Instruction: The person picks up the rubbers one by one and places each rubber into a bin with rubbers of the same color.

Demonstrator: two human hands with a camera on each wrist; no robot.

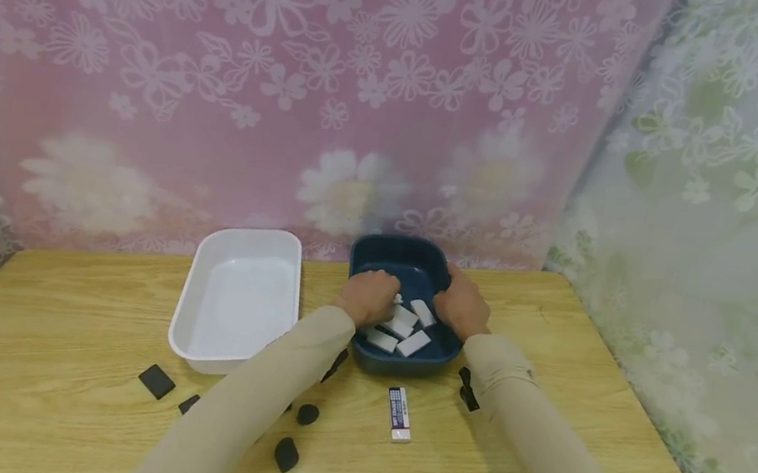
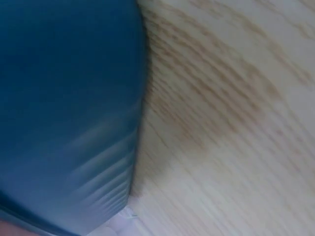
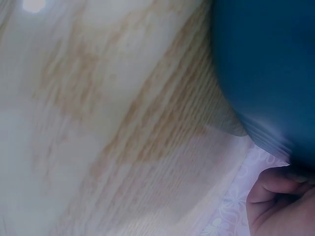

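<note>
Slippage looks like the main risk. Left hand (image 1: 366,299) and right hand (image 1: 464,302) grip opposite rims of the dark blue bin (image 1: 401,367), fingers curled over the edge; the left's fingertips are partly hidden, so how firmly they hold, I cannot tell. Nor can I tell whether the bin's base sits fully on the table (image 1: 589,426). Loose white blocks (image 1: 414,343) lie inside, mostly toward the near end, so uneven lifting or a forward tilt could send them sliding, perhaps over the rim. A labelled packet (image 1: 398,415) lies just in front, where a pull toward the person could knock it. Leftward drift might bump the white bin (image 1: 243,306) or, nearer the person, scatter the black pieces (image 1: 286,454).
</note>
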